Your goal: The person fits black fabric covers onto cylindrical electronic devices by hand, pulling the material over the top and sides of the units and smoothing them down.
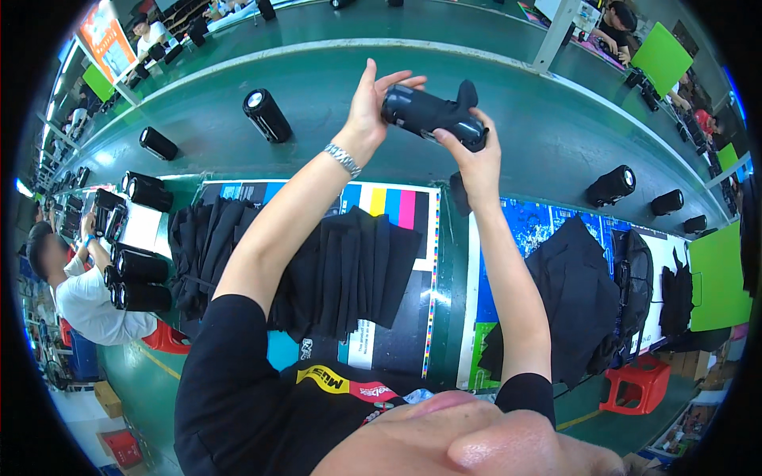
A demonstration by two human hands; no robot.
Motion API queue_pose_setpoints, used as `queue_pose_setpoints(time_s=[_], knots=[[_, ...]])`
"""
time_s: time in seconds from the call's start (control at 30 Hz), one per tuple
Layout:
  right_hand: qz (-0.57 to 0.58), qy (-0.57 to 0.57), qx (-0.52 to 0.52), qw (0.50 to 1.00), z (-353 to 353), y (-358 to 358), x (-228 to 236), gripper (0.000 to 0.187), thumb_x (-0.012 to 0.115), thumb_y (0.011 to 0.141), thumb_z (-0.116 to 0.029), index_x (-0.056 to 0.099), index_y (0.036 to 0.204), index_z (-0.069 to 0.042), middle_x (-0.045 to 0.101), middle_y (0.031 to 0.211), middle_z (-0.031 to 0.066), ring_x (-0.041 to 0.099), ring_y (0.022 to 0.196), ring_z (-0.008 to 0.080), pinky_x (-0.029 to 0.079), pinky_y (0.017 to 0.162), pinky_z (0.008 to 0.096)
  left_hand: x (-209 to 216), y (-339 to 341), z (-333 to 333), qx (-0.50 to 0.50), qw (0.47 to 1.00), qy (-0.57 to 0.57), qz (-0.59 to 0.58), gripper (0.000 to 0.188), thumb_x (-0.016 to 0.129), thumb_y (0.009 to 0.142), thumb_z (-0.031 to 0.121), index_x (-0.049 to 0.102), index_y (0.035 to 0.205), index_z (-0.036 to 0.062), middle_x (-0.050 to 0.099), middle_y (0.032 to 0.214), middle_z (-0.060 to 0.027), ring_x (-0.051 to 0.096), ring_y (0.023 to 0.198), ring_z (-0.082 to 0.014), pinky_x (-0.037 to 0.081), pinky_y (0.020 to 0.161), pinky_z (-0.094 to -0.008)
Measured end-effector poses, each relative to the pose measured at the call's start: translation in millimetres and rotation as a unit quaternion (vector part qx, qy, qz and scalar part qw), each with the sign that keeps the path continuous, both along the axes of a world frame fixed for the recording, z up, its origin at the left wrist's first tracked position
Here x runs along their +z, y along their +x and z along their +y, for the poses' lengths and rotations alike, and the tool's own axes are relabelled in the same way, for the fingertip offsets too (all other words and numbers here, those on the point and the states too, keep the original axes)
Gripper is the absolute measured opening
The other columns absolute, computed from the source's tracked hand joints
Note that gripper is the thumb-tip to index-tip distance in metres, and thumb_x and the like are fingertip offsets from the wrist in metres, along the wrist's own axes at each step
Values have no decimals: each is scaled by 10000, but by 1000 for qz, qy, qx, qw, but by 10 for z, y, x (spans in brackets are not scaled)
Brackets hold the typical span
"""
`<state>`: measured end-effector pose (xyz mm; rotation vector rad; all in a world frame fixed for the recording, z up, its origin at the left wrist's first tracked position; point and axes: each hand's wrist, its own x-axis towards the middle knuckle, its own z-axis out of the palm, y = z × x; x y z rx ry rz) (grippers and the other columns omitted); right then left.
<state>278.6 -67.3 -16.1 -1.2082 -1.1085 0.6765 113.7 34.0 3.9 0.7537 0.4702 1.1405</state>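
Note:
A black cylindrical speaker (417, 109) is held up over the green conveyor, tilted with its right end lower. My right hand (479, 156) grips that right end, thumb on the near side and fingers around the end. A piece of black fabric (466, 95) stands up from the speaker near this hand. At the left end, my left hand (371, 107) is open, its thumb raised and fingers stretched along the far side; the palm is against or very near the speaker. Part of those fingers is hidden behind it.
Black speakers (267, 116) stand or lie along the conveyor (341, 63), left and right. Stacked black fabric pieces (341, 274) cover the left bench; another dark pile (575, 285) lies right. A co-worker (95, 293) sits at left beside more speakers. A red stool (635, 385) stands lower right.

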Motion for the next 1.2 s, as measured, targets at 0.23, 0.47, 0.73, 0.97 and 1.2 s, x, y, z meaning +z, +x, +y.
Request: queue_pose_setpoints(time_s=[0.23,0.47,0.73,0.97,1.2], knots=[[-436,-3,-36,899,81,73,134,704,849,542,-172,574,1189,-214,482,1073,102,491,1064,305,507,778,442,17,71,-50,108,905,268,311,348,533,954,318,640,1127,36,659,1084,-78,575,1020,-125,433,836,-253],[-351,5,-45,935,131,327,-73,733,836,639,-385,533,1254,-126,514,1100,146,516,1053,314,460,901,408,-78,489,169,-78,865,193,458,357,638,888,323,667,1102,38,633,855,-19,538,755,-84,426,645,-220],[-38,-144,79,986,135,572,-273,830,822,663,-424,477,1225,81,595,1135,219,611,1019,256,481,878,323,4,758,354,-178,831,206,485,273,693,846,359,668,825,88,566,727,47,461,650,-30,345,564,-169],[-60,-170,70,981,93,643,-286,715,791,694,-448,559,1154,47,640,1050,158,632,954,200,501,813,300,-90,867,468,-130,769,390,488,319,667,872,362,688,905,45,550,667,26,444,638,-64,351,569,-229],[-62,-141,56,987,119,709,-348,652,796,673,-478,631,1009,55,678,886,128,655,791,174,514,721,282,24,886,479,-112,734,465,482,332,653,885,330,665,786,13,561,664,0,474,659,-64,396,591,-236]])
